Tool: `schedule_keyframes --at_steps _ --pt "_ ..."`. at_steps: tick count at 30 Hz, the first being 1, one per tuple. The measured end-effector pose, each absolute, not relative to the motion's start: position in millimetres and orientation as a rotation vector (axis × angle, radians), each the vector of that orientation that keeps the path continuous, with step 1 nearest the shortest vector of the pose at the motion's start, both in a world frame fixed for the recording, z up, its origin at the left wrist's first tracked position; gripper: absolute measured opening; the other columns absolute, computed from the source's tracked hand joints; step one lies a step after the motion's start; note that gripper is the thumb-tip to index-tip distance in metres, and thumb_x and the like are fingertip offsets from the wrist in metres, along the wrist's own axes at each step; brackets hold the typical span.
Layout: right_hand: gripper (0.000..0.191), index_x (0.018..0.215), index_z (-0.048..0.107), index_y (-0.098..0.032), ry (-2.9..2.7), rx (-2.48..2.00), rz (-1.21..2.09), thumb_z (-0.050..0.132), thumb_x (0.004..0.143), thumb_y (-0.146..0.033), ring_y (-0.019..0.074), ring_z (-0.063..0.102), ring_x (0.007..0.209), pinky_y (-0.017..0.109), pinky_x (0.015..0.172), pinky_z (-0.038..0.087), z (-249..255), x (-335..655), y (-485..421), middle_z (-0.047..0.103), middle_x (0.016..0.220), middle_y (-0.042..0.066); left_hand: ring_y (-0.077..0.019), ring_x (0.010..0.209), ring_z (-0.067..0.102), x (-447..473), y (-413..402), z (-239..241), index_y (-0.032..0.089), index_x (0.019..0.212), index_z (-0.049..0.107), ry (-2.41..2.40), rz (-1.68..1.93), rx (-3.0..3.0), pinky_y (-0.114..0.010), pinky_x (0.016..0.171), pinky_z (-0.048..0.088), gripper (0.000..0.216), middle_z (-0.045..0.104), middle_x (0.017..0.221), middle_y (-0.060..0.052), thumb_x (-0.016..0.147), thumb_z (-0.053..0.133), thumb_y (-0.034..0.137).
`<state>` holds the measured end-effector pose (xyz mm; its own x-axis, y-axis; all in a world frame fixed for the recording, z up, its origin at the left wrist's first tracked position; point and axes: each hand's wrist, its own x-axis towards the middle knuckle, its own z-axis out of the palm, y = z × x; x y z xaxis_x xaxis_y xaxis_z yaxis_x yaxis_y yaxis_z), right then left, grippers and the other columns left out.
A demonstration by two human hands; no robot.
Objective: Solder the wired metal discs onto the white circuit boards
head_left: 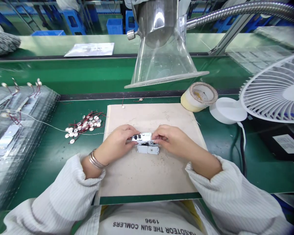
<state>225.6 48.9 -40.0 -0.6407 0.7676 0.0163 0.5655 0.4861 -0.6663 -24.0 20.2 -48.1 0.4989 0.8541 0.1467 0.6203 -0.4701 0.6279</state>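
Note:
My left hand [119,143], with bangles at its wrist, pinches the left end of a small white electronic part [146,136] with a dark round piece on it. At its right end the fingers of my right hand [173,141] are closed on the part. Just below, a second flat white piece [148,149] lies over the beige board [147,176]; whether the two are joined I cannot tell. A thin pale wire [45,123] runs from the left up to my left hand. Beside that hand sits a pile of small round discs with red wires [85,125].
Stacked clear trays [36,107] with parts stand at left. A clear fume hood [161,62] hangs over the board's far side. A tape roll [199,96], a white fan [276,91] and a black box [279,137] are at right. Loose discs [123,106] lie near the far edge.

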Motion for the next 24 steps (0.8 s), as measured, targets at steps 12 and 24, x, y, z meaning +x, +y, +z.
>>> schedule_keyframes --at_steps 12,24 --pt "0.013 0.083 0.069 -0.020 -2.652 -0.808 0.741 0.060 0.091 -0.020 0.0179 0.066 0.085 0.030 0.073 0.050 -30 225 42 0.070 0.090 0.004 -0.0230 0.092 0.063 -20 26 -46 0.016 0.096 0.066 1.417 0.736 2.345 -0.041 0.087 0.053 0.013 0.068 0.095 -0.007 0.088 0.068 0.026" --pt "0.025 0.097 0.074 -0.020 -2.420 -1.005 0.582 0.051 0.091 -0.010 0.0233 0.064 0.097 0.042 0.089 0.053 -58 208 60 0.073 0.104 0.008 -0.0249 0.093 0.063 -20 15 -45 0.013 0.104 0.071 1.196 0.582 2.505 -0.041 0.082 0.055 0.020 0.069 0.099 -0.012 0.091 0.058 0.021"
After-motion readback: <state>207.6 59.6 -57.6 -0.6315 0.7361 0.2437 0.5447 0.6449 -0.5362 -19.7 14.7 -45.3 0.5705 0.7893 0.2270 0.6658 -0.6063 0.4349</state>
